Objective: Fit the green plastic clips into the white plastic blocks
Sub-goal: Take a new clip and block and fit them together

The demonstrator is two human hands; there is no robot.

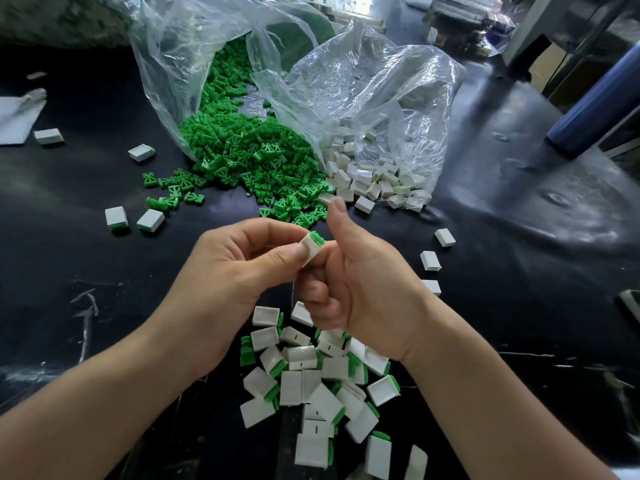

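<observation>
My left hand [242,268] pinches a white block [310,251] at centre, thumb on its face. My right hand [353,282] holds it with curled fingers from beneath, thumb lifted free. Its long axis runs 7 to 1 o'clock, with the green clip [317,236] poking out toward 1. At 11 o'clock lie loose clips [249,157], and at 6 finished pieces [311,382].

1. Single view, worn on the person's head, facing forward and steeply down at the black bench [69,258].
2. Close range: both forearms enter from the bottom edge; left hand [242,268], right hand [360,282] and the white block [310,250] between them sit mid-frame.
3. Wide-angle lens; plastic bags [363,98] fill the top.
</observation>
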